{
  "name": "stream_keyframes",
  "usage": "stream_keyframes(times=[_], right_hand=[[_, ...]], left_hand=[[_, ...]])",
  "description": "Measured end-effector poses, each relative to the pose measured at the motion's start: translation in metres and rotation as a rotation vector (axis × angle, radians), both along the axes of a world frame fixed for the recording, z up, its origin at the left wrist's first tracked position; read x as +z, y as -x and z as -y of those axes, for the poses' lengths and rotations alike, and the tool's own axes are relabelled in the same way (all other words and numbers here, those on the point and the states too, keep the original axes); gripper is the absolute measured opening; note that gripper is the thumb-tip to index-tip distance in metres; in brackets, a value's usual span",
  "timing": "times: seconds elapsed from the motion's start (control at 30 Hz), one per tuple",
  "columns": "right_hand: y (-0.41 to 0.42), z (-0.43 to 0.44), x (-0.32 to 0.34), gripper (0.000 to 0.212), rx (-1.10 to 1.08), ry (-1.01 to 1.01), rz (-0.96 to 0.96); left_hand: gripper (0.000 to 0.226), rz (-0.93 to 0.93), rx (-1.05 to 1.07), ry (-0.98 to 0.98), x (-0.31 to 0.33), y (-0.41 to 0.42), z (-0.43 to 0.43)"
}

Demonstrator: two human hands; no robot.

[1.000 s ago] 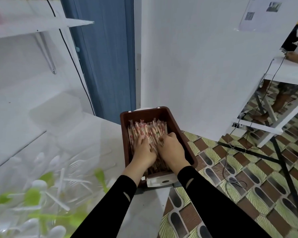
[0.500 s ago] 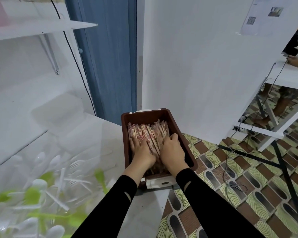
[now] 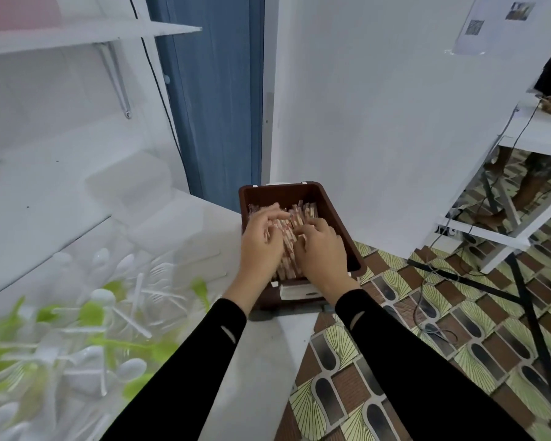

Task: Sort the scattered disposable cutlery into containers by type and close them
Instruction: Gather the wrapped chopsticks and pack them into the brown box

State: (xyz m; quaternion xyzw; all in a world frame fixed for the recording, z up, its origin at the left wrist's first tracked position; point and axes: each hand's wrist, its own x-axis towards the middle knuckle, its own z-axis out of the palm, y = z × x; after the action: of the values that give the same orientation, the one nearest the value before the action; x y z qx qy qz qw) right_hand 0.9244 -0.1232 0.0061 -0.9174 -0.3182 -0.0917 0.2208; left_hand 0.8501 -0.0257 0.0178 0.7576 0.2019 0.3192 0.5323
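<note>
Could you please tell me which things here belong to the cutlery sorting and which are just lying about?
Job: brown container; wrapped sticks in it; left hand and right hand on them; scattered white and green cutlery.
Lying about: wall shelf; floor cables; printed sheet.

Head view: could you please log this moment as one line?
step: sorting | left hand: on packets | right hand: on packets | bin: brown, uncovered | cutlery: loose on table
</note>
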Motion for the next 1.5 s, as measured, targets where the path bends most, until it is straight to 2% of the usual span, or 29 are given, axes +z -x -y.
stream_keyframes(times=[0.13,0.23,0.53,0.77,0.9,1.3,1.5], right_hand=[[0.053,0.003,-0.001,0.017,0.216,-0.251,0.065],[0.115,-0.001,-0.004,0.02,0.354,-0.317,0.007],[0.346,-0.027,-0.035,0.022,0.763,-0.13,-0.296],[0.547,-0.033,-0.045,0.02,1.091,-0.061,-0.421],[0.642,-0.034,-0.042,0.018,1.282,-0.009,-0.437],[0.873,-0.031,-0.039,0.019,1.711,0.197,-0.422],[0.979,-0.036,-0.04,0.019,1.844,0.251,-0.398]], left_hand=[[0.039,-0.011,0.027,0.021,-0.014,0.068,-0.006],[0.04,-0.056,0.091,0.086,-0.029,0.14,-0.017],[0.04,-0.178,0.361,0.138,-0.065,0.434,-0.025],[0.04,-0.212,0.656,0.19,-0.069,0.669,0.025],[0.035,-0.179,0.834,0.231,-0.062,0.773,0.061],[0.036,-0.132,1.348,0.322,-0.061,0.988,0.169],[0.038,-0.145,1.503,0.346,-0.061,1.08,0.197]])
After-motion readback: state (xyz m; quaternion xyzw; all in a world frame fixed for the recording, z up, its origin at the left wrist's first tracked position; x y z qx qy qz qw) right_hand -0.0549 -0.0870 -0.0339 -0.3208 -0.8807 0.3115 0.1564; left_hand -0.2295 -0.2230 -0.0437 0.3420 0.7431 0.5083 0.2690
